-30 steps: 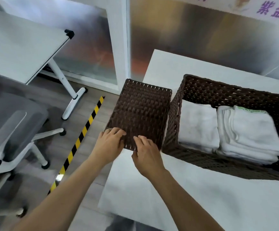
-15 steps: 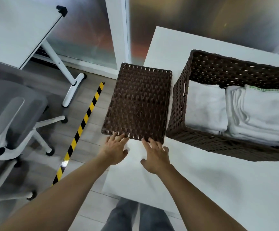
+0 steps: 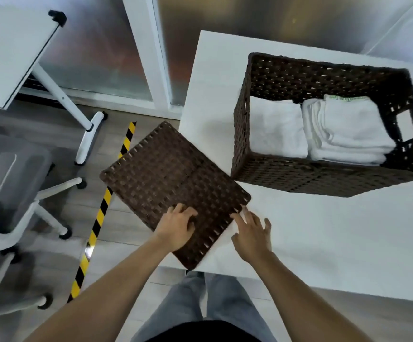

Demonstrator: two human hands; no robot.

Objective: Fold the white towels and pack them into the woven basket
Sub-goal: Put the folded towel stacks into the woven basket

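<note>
The woven basket [image 3: 324, 174] stood open on the white desk [image 3: 336, 238], toward its far right part. Inside it lay the white towels: a single folded towel [image 3: 275, 127] against the left wall, and just beside it, touching, a stack of folded towels [image 3: 348, 129] with a green-printed edge on top.

The flat woven lid [image 3: 171, 186] lay turned at an angle on the near left corner of the desk, roughly half of it sticking out past the edge over the floor, one corner near the basket's near left corner.

The left hand [image 3: 176, 228] rested on top of the lid near its closest edge, fingers bent down and pressing on the weave; whether the thumb hooked under could not be told. The right hand [image 3: 251, 233] was apart from the left, fingers spread and relaxed, its fingertips [image 3: 243, 214] touching the lid's right corner at the desk surface and gripping nothing.

On the floor to the left ran a yellow-and-black striped tape [image 3: 101, 208]. A grey office chair [image 3: 10, 193] stood beyond it, near a second white table [image 3: 10, 50] on a slanted leg. The person's grey trouser legs [image 3: 200, 302] showed below the desk edge.
</note>
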